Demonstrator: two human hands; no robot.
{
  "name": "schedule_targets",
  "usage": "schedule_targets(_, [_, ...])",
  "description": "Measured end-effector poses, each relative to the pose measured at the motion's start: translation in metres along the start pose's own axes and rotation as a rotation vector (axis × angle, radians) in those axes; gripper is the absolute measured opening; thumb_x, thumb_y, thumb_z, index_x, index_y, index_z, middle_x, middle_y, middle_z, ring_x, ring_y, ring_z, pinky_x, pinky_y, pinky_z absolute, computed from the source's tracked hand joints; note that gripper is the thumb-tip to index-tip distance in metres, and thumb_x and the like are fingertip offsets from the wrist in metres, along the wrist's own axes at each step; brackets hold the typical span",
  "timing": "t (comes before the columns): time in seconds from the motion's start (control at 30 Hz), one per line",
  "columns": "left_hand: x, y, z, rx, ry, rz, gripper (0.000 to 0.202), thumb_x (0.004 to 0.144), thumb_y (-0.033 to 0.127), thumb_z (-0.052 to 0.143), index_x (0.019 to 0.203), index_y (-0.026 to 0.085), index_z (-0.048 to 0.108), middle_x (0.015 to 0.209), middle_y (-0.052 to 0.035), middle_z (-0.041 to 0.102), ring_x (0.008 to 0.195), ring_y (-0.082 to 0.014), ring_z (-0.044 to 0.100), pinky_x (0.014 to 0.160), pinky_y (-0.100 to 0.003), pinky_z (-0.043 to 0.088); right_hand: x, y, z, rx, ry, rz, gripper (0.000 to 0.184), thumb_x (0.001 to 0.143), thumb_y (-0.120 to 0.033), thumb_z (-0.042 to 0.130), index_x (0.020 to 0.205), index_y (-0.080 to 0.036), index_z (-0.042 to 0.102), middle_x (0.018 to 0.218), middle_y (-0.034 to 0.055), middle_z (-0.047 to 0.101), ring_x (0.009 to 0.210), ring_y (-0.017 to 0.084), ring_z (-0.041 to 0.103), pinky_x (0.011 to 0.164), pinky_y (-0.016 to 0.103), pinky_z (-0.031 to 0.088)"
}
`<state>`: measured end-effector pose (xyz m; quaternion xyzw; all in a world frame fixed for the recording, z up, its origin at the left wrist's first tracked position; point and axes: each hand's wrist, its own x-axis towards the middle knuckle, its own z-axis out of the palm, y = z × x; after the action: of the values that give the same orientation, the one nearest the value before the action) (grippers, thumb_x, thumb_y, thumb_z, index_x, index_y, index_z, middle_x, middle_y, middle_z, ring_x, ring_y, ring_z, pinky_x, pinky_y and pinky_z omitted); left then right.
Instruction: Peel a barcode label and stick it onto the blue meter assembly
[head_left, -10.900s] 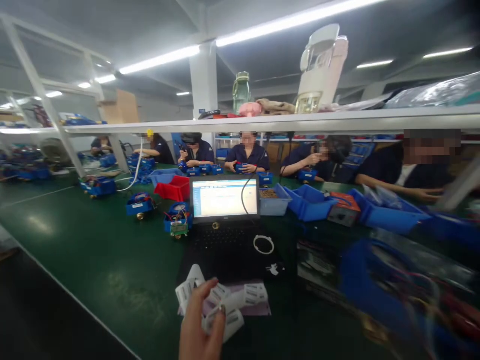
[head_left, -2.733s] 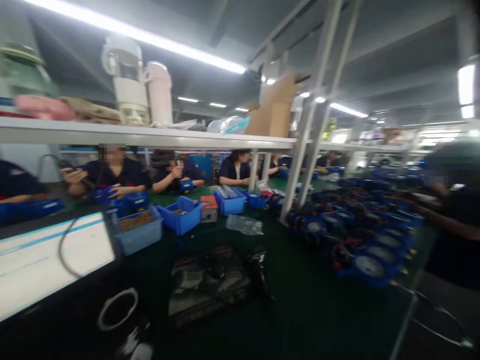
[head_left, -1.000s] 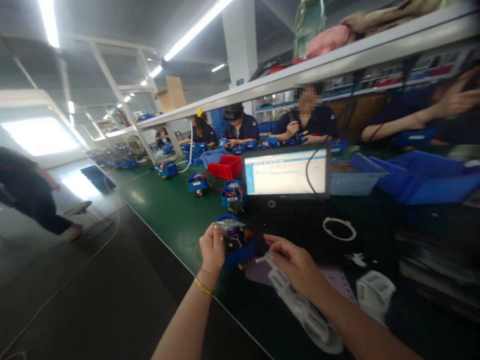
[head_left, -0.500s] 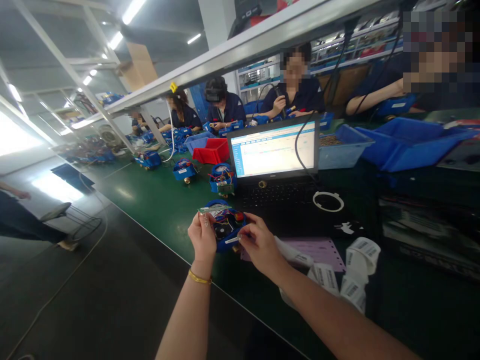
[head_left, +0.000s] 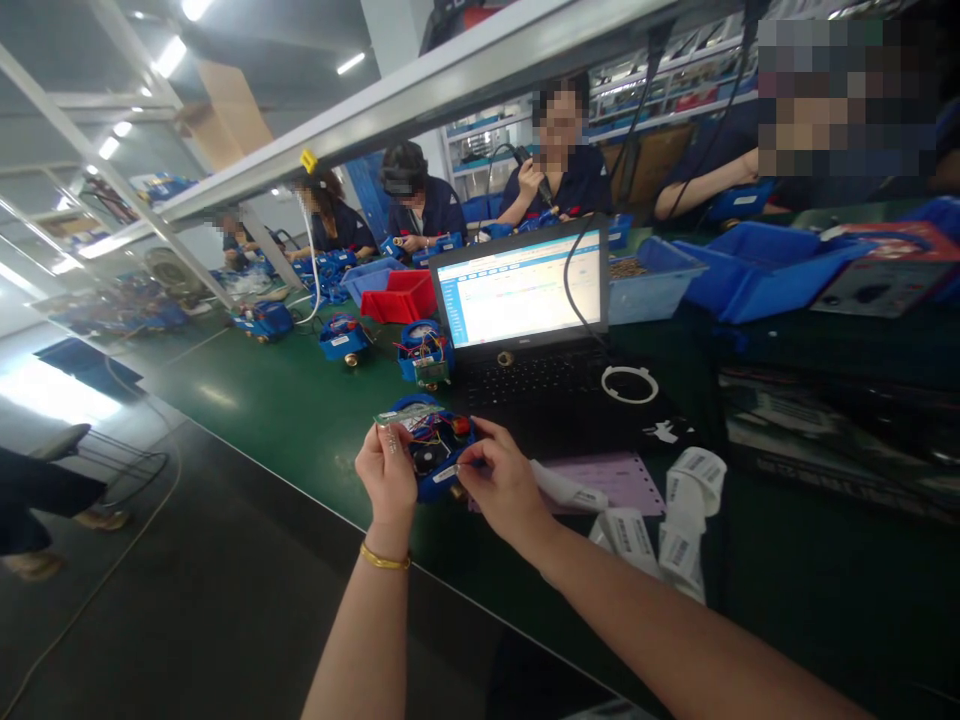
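Note:
In front of me an uncased blue meter housing (head_left: 435,488) is tipped towards me, with coloured wires, a round black part and a red part showing inside. My left hand (head_left: 388,475) is closed at its left side, thumb over a green circuit board (head_left: 386,417). A small white label (head_left: 445,475) lies along the housing's near side. The fingers of my right hand (head_left: 499,480) pinch together at the label's right end, against the housing. A brass fitting (head_left: 457,491) pokes out below the right fingertips.
Behind the housing stands an open laptop (head_left: 525,290), a white ring (head_left: 630,384) on its right side. A label roll (head_left: 694,490) and pink sheet (head_left: 622,480) lie to the right. Further blue meters (head_left: 424,350), a red bin (head_left: 401,297) and blue bins (head_left: 765,270) stand behind. Co-workers sit opposite.
The white label, sticking out from my right fingers before, now lies closer along the housing's side. My view has shifted slightly to the right; the left hand keeps its hold.

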<state>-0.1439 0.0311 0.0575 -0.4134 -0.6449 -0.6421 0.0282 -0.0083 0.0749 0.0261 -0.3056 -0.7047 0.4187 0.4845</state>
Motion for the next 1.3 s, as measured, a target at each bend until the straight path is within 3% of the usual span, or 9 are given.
schedule_targets(0.63, [0.0,-0.002,0.001,0.012,0.0,0.009,0.047,0.09,0.051,0.043,0.063,0.014,0.053,0.041,0.0027,0.041,0.035,-0.0098,0.038,0.036,-0.019,0.027,-0.004,-0.003,0.009,-0.036,0.134,-0.046,0.019,0.068,0.0,0.066,0.071,-0.017,0.059,0.118,0.0123,0.054,0.111,0.024,0.053,0.095,0.039,0.043])
schedule_targets(0.83, [0.0,-0.002,-0.001,0.028,0.021,0.018,0.049,0.089,0.054,0.043,0.063,0.014,0.053,0.042,0.0026,0.041,0.037,-0.0096,0.038,0.037,-0.019,0.028,-0.006,-0.004,0.02,-0.061,0.184,-0.036,0.029,0.064,-0.002,0.073,0.072,-0.018,0.051,0.119,0.0128,0.051,0.113,0.025,0.05,0.095,0.041,0.042])
schedule_targets(1.1, [0.001,0.0,0.0,0.05,0.015,0.002,0.049,0.087,0.055,0.043,0.062,0.015,0.052,0.042,0.0028,0.039,0.036,-0.0097,0.037,0.037,-0.019,0.028,-0.003,-0.002,0.022,0.001,0.198,0.015,0.051,0.055,-0.019,0.084,0.078,-0.022,0.039,0.109,0.0117,0.053,0.106,0.03,0.05,0.089,0.045,0.043])
schedule_targets(1.3, [0.005,0.006,0.0,0.095,0.03,-0.026,0.051,0.083,0.059,0.04,0.06,0.015,0.052,0.04,0.0013,0.041,0.035,-0.0116,0.038,0.035,-0.02,0.028,0.006,0.006,0.01,0.12,0.119,0.065,0.019,0.073,-0.013,0.059,0.085,-0.021,0.046,0.105,0.007,0.061,0.098,0.024,0.057,0.083,0.041,0.048])
